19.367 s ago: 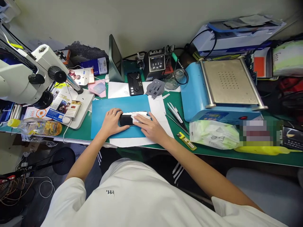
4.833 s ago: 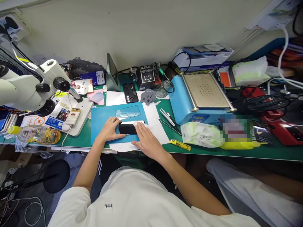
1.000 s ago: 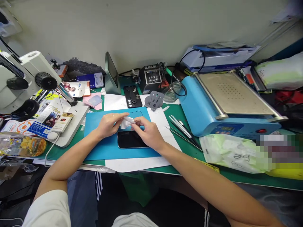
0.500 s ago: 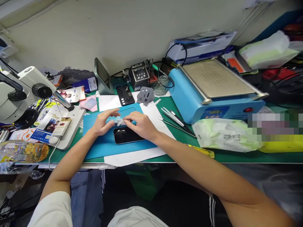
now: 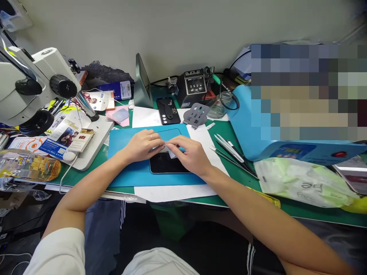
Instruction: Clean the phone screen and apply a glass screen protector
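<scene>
My left hand, with a ring on one finger, and my right hand meet fingertip to fingertip. Both are closed in a pinch on a small white piece, thin like paper or a packet; the fingers hide most of it. Right below them a smartphone lies with its dark screen up, partly covered by my right hand. It rests on a blue mat. Behind the hands a thin, clear dark-edged sheet lies on the same mat.
Tweezers and other slim tools lie right of the mat. Beyond them are a blue heating machine and a wipes pack. A microscope stands left. Behind are a black phone case, a soldering station and a glass jar.
The view has shifted, so the bench appears farther right. My hands have come together; the left fingers, spread apart before, now pinch the white piece along with the right ones.
</scene>
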`<state>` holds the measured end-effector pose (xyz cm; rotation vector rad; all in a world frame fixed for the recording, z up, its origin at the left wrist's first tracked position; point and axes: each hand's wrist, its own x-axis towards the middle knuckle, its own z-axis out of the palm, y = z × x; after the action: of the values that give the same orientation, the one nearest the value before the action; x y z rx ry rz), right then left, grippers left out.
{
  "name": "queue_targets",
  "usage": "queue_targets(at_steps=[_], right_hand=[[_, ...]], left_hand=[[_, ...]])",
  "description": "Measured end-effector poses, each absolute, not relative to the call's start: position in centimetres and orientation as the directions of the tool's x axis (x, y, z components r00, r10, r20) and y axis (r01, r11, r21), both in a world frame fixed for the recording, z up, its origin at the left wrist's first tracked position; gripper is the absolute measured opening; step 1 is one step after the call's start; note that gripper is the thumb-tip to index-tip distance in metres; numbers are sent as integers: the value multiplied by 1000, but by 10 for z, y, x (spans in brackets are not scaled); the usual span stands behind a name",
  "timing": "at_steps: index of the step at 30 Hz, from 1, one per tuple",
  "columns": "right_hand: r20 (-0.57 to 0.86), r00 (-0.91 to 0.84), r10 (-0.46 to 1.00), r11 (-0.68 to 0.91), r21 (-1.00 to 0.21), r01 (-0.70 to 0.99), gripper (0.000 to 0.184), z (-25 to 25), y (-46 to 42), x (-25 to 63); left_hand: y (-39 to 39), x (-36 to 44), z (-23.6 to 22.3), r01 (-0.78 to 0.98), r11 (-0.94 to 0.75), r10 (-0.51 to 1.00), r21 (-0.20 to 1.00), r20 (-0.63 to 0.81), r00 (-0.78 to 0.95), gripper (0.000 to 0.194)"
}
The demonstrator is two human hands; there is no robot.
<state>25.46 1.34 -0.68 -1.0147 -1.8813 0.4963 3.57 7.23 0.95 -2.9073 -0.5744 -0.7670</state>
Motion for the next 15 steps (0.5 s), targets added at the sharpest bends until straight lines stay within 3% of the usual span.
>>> queue_targets(at_steps=[6, 13, 15], right_hand=[[470, -253, 846, 531, -699, 479, 17, -8, 15, 258], [587, -201, 784, 588, -599, 544, 15, -1, 12, 257], [589, -285, 756, 638, -567, 521, 16, -2, 11, 257]], left_hand=[[67, 38, 15, 412, -905, 404, 100, 498, 767, 26], [69, 37, 17, 340, -928, 370, 152, 462, 806, 14], [67, 37, 19, 287, -947, 322, 146, 411, 853, 12]])
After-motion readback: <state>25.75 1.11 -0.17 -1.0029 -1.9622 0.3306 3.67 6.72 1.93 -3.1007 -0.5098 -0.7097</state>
